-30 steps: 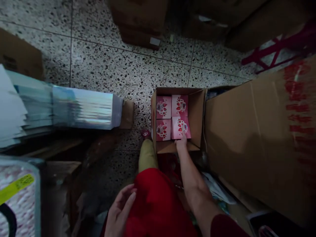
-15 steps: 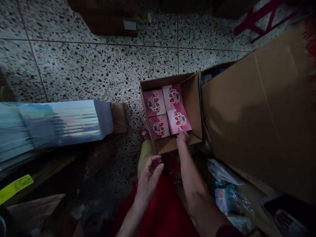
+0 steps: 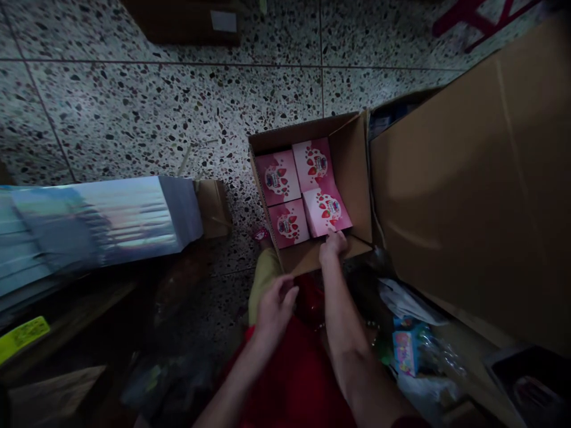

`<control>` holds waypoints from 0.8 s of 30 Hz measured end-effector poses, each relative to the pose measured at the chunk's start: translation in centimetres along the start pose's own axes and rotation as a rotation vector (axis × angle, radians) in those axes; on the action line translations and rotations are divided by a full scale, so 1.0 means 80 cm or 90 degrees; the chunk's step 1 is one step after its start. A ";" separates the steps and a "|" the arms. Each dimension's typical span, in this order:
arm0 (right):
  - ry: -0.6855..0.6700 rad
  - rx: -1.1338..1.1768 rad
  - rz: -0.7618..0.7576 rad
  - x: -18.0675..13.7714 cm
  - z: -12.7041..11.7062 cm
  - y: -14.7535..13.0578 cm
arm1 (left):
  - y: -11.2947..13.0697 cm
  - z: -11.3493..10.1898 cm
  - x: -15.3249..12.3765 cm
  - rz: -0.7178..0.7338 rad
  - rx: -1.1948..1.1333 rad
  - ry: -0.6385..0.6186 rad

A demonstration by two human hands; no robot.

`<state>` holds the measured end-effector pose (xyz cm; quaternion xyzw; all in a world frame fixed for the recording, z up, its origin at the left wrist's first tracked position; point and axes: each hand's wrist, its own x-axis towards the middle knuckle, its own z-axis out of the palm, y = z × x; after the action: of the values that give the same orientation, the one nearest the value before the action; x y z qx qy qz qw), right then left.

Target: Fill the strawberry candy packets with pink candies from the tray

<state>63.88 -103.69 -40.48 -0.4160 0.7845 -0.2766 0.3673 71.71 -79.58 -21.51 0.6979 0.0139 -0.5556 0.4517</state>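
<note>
A small open cardboard carton point(image 3: 352, 166) stands on the speckled floor and holds several pink strawberry-printed boxes. My right hand point(image 3: 333, 245) reaches into it and grips the near edge of the front right pink box point(image 3: 329, 211), which sits tilted above the others. Three more pink boxes lie flat beside it, one of them at the front left point(image 3: 289, 224). My left hand point(image 3: 274, 308) hovers above my red-clothed lap, just short of the carton's near wall, with fingers loosely curled and nothing in it.
A large cardboard sheet or box point(image 3: 473, 178) leans at the right. A shiny stack of flat packs point(image 3: 102, 220) juts in from the left, with a small brown box point(image 3: 213, 207) at its end. Plastic wrappers and a small colourful pack point(image 3: 404, 351) lie at lower right.
My left hand rose from my lap toward the carton. The front right pink box has tipped up and turned under my right hand. The camera view shifted downward.
</note>
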 end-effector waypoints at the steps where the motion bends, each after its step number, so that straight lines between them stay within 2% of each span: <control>1: 0.001 0.005 -0.005 0.001 -0.001 0.001 | 0.011 0.013 0.035 0.088 0.145 -0.035; 3: 0.009 0.013 -0.011 0.004 -0.001 0.003 | 0.027 0.040 0.111 0.244 0.449 -0.179; 5: 0.022 0.017 -0.013 0.010 0.003 0.005 | 0.032 0.065 0.181 0.323 0.605 -0.287; 7: 0.034 0.018 -0.012 0.016 0.006 0.006 | 0.022 0.081 0.233 0.355 0.683 -0.317; 9: 0.040 0.020 -0.012 0.019 0.009 0.005 | 0.002 0.089 0.265 0.374 0.740 -0.314; 12: 0.043 0.020 -0.016 0.018 0.011 0.003 | -0.025 0.097 0.284 0.386 0.770 -0.282; 15: 0.044 0.009 -0.021 0.012 0.013 -0.001 | -0.038 0.106 0.290 0.366 0.783 -0.242; 19: 0.042 -0.033 -0.028 0.008 0.011 -0.002 | -0.038 0.109 0.297 0.335 0.817 -0.220; 24: 0.028 -0.121 -0.026 0.010 0.013 -0.001 | -0.024 0.097 0.292 0.361 0.869 -0.246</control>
<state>64.47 -104.58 -41.29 -0.4587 0.8065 -0.2177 0.3029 73.74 -94.69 -40.92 0.6895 -0.5917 -0.4158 0.0402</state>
